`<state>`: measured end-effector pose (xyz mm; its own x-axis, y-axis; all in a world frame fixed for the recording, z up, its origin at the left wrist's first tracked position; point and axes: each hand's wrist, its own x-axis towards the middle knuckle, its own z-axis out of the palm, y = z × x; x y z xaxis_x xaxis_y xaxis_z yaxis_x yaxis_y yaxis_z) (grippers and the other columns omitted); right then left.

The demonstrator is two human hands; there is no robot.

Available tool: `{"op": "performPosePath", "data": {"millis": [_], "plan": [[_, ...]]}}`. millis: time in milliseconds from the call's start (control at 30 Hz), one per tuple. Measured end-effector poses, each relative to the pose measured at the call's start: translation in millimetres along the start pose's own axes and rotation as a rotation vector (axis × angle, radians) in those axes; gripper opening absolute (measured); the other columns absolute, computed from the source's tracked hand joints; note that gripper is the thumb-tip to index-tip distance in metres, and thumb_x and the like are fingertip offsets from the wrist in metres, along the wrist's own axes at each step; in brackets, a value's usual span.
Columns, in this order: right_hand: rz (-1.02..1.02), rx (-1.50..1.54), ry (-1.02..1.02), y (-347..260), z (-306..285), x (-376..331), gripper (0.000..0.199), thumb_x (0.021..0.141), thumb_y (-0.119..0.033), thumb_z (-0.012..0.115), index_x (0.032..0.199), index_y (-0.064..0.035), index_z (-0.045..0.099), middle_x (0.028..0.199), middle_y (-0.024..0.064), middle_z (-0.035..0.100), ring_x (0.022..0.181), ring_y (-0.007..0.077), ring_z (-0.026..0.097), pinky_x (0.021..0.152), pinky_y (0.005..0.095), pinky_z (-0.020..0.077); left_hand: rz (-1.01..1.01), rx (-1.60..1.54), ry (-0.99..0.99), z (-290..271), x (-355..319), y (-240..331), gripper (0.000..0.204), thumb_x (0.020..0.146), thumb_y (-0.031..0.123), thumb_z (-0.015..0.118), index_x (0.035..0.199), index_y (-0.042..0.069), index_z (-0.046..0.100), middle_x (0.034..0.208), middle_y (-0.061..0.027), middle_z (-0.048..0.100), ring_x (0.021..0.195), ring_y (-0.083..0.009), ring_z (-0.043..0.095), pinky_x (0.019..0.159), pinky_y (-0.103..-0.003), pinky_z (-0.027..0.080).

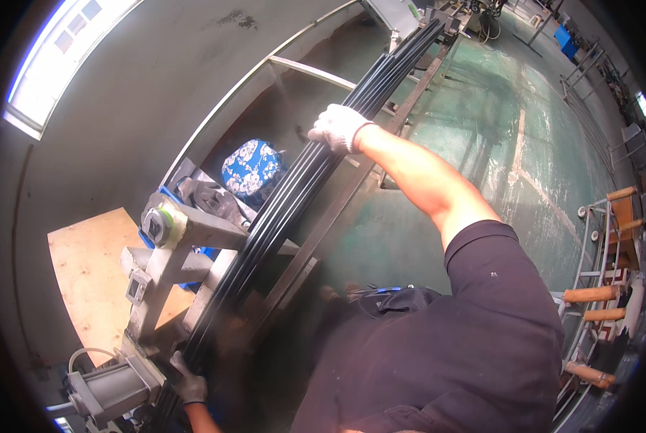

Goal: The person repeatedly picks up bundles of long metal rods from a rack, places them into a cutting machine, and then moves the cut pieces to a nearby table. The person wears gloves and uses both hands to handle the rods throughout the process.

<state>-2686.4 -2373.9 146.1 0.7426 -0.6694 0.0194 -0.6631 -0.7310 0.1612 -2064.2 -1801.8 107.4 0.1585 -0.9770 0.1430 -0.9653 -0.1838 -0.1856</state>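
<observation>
- I have a bundle of long dark bars (287, 196) in front of me, running slantwise across my view from about 7 o'clock up to 1 o'clock, the bars lying close alongside one another.
- My gloved right hand (339, 128) is near 12 o'clock, laid over the bundle from above; its fingers curl down over the bars' far edge, so I judge it closed around them, though its fingertips are partly hidden.
- My gloved left hand (188, 382) is down at 7 o'clock, against the near end of the bundle in deep shade. I can make out one digit reaching along the bars, but I cannot tell how far the hand is closed, or whether it truly grips.
- A pale metal frame (159, 283) stands toward 8 o'clock, beside the bundle, with a grey cylinder unit (114, 390) below it, just beside my left hand. A brown rail (320, 237) runs roughly alongside the bars on their 4 o'clock side.
- The step in hand looks to me like steadying or lining up the bars as one bundle, one hand well apart from the other.
- As I judge it, the next move calls for even pressure from both hands, so the long bars shift together without fanning out, and for care that my left hand is not pinched against the cylinder unit.
</observation>
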Motion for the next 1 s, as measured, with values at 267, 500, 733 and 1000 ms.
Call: {"op": "performPosePath", "data": {"millis": [267, 500, 733, 1000], "plan": [[0.055, -0.037, 0.020, 116, 24, -21, 0.019, 0.090, -0.016, 0.079, 0.108, -0.0214, 0.080, 0.105, 0.0073, 0.084, 0.109, 0.0330, 0.080, 0.099, 0.0479, 0.0603, -0.151, -0.309, -0.026, -56, 51, 158, 0.067, 0.083, -0.012, 0.063, 0.149, -0.002, 0.064, 0.144, -0.0304, 0.067, 0.141, -0.0531, 0.062, 0.123, -0.058, 0.050], [0.110, 0.120, 0.031, 220, 43, -30, 0.023, 0.082, -0.007, 0.080, 0.102, -0.0188, 0.081, 0.096, 0.0116, 0.080, 0.100, 0.0374, 0.079, 0.093, 0.0503, 0.0623, 0.048, -0.470, 0.011, -116, 216, 368, 0.065, 0.083, -0.003, 0.082, 0.146, -0.001, 0.065, 0.149, -0.0285, 0.067, 0.142, -0.0506, 0.063, 0.125, -0.057, 0.049], [-0.002, 0.140, 0.104, 322, 71, -33, 0.013, 0.086, -0.017, 0.082, 0.097, -0.0238, 0.079, 0.092, 0.0032, 0.079, 0.101, 0.0286, 0.078, 0.093, 0.0441, 0.0558, -0.024, -0.333, -0.280, -88, 381, 520, 0.074, 0.078, 0.025, 0.100, 0.141, 0.004, 0.067, 0.125, -0.0223, 0.079, 0.119, -0.0475, 0.075, 0.103, -0.055, 0.060], [0.032, 0.141, 0.102, 453, 103, -57, 0.028, 0.086, -0.020, 0.083, 0.113, -0.0223, 0.078, 0.108, 0.0008, 0.077, 0.116, 0.0259, 0.072, 0.101, 0.0440, 0.0528, 0.261, -0.092, -0.358, -94, 470, 629, 0.038, 0.095, 0.039, 0.086, 0.107, 0.006, 0.071, 0.106, -0.0194, 0.080, 0.098, -0.0425, 0.081, 0.084, -0.056, 0.064]]}}
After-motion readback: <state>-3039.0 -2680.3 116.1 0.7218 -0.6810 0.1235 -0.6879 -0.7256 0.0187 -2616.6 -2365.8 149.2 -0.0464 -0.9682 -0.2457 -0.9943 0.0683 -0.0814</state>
